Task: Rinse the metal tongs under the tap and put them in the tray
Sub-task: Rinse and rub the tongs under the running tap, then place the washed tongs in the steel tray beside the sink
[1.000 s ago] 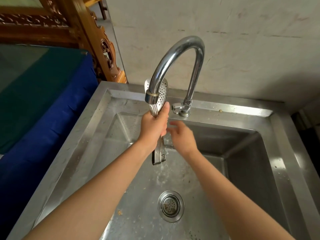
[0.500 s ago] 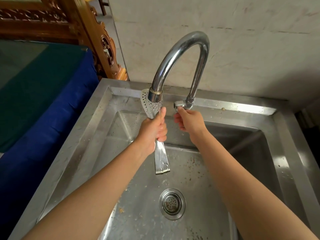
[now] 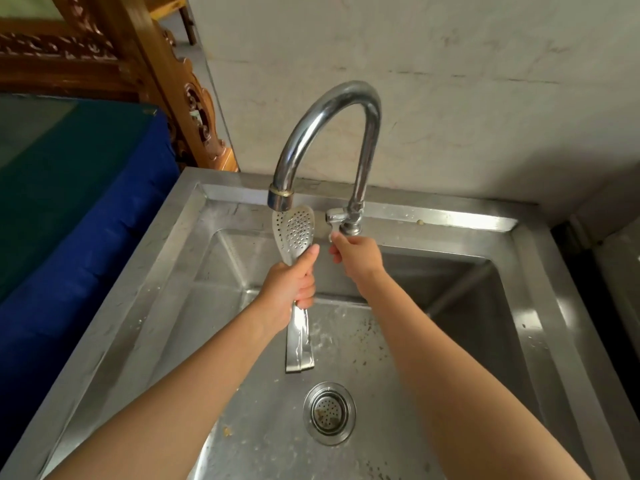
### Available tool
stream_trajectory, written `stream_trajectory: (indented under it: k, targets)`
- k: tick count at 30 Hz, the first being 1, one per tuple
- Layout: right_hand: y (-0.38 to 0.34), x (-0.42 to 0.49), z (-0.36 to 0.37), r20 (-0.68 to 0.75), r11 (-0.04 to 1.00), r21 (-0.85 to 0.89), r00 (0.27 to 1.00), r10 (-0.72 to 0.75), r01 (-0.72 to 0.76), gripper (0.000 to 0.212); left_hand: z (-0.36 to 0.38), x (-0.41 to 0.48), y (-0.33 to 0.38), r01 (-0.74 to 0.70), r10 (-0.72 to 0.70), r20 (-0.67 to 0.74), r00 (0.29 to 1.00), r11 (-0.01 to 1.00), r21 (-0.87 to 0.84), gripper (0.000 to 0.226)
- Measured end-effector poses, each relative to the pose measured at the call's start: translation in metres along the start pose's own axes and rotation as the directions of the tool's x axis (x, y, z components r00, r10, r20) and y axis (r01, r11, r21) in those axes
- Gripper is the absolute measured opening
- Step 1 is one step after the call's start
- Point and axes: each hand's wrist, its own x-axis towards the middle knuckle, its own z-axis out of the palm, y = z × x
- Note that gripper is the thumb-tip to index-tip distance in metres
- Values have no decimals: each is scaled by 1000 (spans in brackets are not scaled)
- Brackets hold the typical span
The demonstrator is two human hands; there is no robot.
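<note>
My left hand grips the metal tongs around their middle and holds them upright over the sink. Their perforated spoon-shaped heads sit right under the spout of the curved chrome tap; the joined flat end hangs below my fist. My right hand pinches the small tap lever at the tap's base. I see no water stream. No tray is in view.
The steel sink has a round drain strainer near its front and food specks on the bottom. A blue-covered surface lies left of it, with carved wooden furniture behind. A plain wall stands at the back.
My right hand rose from beside the tongs' handle to the tap lever and now holds it. The tongs' heads shifted from behind the spout to directly below it. The water splash seen earlier is gone.
</note>
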Motion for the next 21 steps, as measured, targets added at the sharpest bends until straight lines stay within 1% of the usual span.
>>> stream_trajectory:
  k: [2, 4, 6, 8, 10, 13, 15, 16, 19, 21]
  targets:
    - [-1, -5, -1, 7, 998, -24, 999, 52, -52, 42, 1, -7, 0, -4, 4, -10, 1000, 1000, 16, 49]
    - [0, -13, -4, 45, 991, -97, 994, 102, -98, 49, 2, -14, 3, -6, 6, -11, 1000, 1000, 18, 50]
    - [4, -26, -10, 107, 987, -142, 990, 90, -75, 52, 5, -21, 8, -25, 25, 2, 1000, 1000, 16, 51]
    - [9, -47, -17, 163, 989, -135, 984, 78, -56, 49, 9, -29, 13, -38, 38, 16, 999, 999, 16, 50]
    - [14, -75, -25, 188, 988, -147, 980, 67, -39, 46, 14, -40, 15, -27, 26, 26, 999, 999, 33, 49]
    - [16, -118, -44, 120, 968, -249, 992, 50, -18, 45, 25, -63, 8, 7, -6, -5, 1000, 989, 147, 50]
    - [10, -144, -62, 80, 961, -276, 996, 46, -22, 45, 33, -80, 3, -7, 17, -36, 999, 966, 259, 52]
    - [6, -157, -70, 72, 956, -294, 997, 40, -17, 44, 37, -88, 2, -31, 44, -40, 998, 957, 287, 53]
    - [-12, -197, -93, 88, 940, -342, 996, 25, 7, 42, 50, -107, 10, -106, 114, -8, 993, 950, 295, 55]
    - [-26, -223, -104, 114, 932, -362, 993, 21, 22, 45, 62, -118, 25, -152, 142, 59, 988, 954, 258, 51]
